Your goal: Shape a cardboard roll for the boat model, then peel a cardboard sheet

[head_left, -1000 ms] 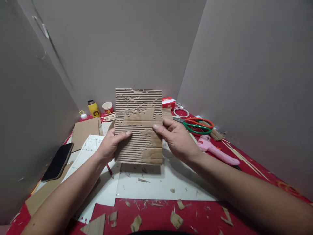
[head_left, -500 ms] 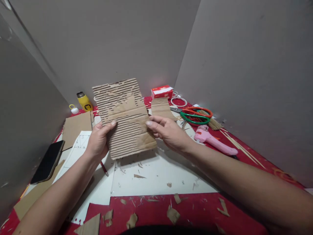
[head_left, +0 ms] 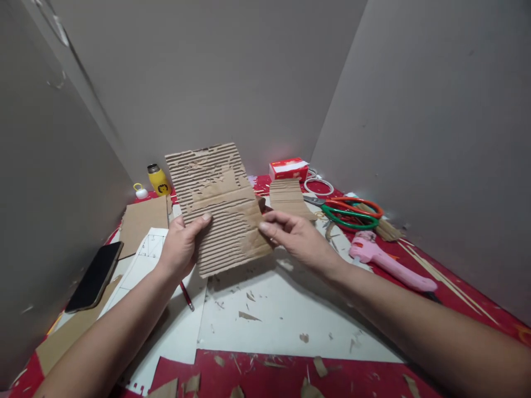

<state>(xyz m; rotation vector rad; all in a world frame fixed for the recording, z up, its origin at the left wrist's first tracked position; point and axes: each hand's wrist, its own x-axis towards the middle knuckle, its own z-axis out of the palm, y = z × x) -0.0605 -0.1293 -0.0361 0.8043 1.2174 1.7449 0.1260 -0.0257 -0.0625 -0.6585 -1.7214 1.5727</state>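
A corrugated cardboard sheet [head_left: 226, 221] is held up above the table, tilted, its ridges bared and patches of smooth brown paper left on the middle and right side. My left hand [head_left: 180, 243] grips its lower left edge, thumb on the front and the other fingers hidden behind. At the right edge my right hand [head_left: 301, 237] is closed, thumb and forefinger pinched against the cardboard's paper layer. A small dark brown flap [head_left: 261, 203] shows just above those fingertips; whether it belongs to the sheet I cannot tell.
Scissors [head_left: 352, 213], a pink glue gun [head_left: 392, 262] and thin sticks [head_left: 450, 279] lie right. A red box [head_left: 289, 168] and cardboard piece [head_left: 289, 196] stand behind. Left are a phone [head_left: 94, 276], drawn paper [head_left: 143, 254], pen [head_left: 187, 296] and yellow bottle [head_left: 159, 179]. Scraps litter the front.
The view has shifted, so everything sits a little further right and lower. My right hand has slid slightly down the sheet's edge, its fingers drawn closer together. My left grip stays the same.
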